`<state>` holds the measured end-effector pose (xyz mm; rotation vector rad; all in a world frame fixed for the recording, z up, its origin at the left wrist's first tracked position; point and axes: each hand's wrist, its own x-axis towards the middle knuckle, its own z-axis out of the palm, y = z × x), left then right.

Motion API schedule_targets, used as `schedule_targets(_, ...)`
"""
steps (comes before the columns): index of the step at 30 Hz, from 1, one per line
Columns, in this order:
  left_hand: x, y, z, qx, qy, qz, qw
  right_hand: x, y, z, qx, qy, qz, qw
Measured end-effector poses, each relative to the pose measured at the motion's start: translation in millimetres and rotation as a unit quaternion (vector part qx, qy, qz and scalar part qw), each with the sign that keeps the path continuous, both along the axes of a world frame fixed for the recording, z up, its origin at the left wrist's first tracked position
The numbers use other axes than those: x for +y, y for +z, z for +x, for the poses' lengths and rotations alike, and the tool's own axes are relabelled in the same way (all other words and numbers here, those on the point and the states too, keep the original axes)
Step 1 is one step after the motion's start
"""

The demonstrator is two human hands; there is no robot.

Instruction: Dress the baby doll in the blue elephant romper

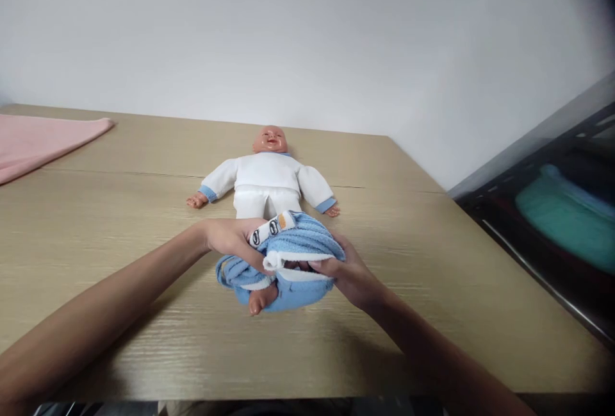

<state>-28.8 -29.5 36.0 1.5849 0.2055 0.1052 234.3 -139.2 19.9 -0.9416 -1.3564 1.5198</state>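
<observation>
Your two arms reach over the wooden table point(144, 230). Your left hand point(235, 240) and right hand point(354, 274) both grip bunched-up blue pants point(310, 240) at the baby doll's point(267, 171) lower legs. One bare foot point(262, 299) pokes out of a pant leg. Your right thumb is at the other white-edged hole; its inside is too dark to tell. Any writing on the white patch point(271, 229) is too small to read.

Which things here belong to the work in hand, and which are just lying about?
In use:
blue garment, gripped by left hand and right hand
doll, one foot poking from garment

Lying about, it seems:
pink cloth, left
green item, right, unclear what
</observation>
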Motion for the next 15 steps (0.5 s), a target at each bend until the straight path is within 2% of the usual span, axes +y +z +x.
schedule_targets(3, -1.6, -0.5, -0.1, 0.017, -0.004, -0.027, 0.999, 0.5, -3.3, -0.6, -0.006, -0.009, -0.023, 1.0)
schedule_targets(7, -4.5, 0.5, 0.6, 0.028, 0.005, -0.074, 0.997, 2.7, -4.2, -0.5, -0.044, -0.015, -0.017, 0.999)
schedule_targets(11, -8.9, 3.7, 2.2, 0.084, -0.062, -0.131, 0.986, 3.4, -1.4, -1.5, -0.046, 0.003, -0.001, 0.999)
schedule_targets(13, -8.9, 4.8, 1.1, 0.079, -0.066, -0.12, 0.987, 3.1, -0.3, -2.1, -0.049, 0.021, -0.004, 0.999)
schedule_targets(15, -7.7, 5.2, -1.0, 0.05, -0.017, -0.062, 0.997, 3.0, -0.4, -2.5, -0.057, 0.024, -0.008, 0.998)
